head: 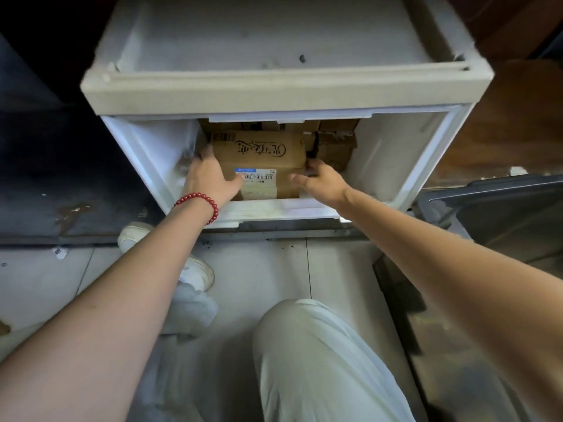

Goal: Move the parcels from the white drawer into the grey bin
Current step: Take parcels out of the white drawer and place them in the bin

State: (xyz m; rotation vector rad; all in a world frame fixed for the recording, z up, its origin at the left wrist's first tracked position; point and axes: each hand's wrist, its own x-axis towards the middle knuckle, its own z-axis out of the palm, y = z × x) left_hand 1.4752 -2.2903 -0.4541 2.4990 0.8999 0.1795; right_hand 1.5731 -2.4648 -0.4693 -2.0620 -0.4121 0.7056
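Observation:
The white drawer (274,210) stands pulled open below a white cabinet top. Inside lies a brown cardboard parcel (262,156) with black lettering and a blue-and-white label. My left hand (210,176), with a red bead bracelet on the wrist, grips the parcel's left side, thumb on its top. My right hand (320,178) holds its right side with curled fingers. More brown parcels (335,144) are packed behind and to the right, partly hidden under the cabinet. The grey bin (502,208) sits at the right edge.
The white cabinet top (274,92) overhangs the drawer's back half. I crouch on a pale tiled floor; my knee (304,345) and white shoe (195,269) are below the drawer. A dark stained ledge (61,208) runs at left.

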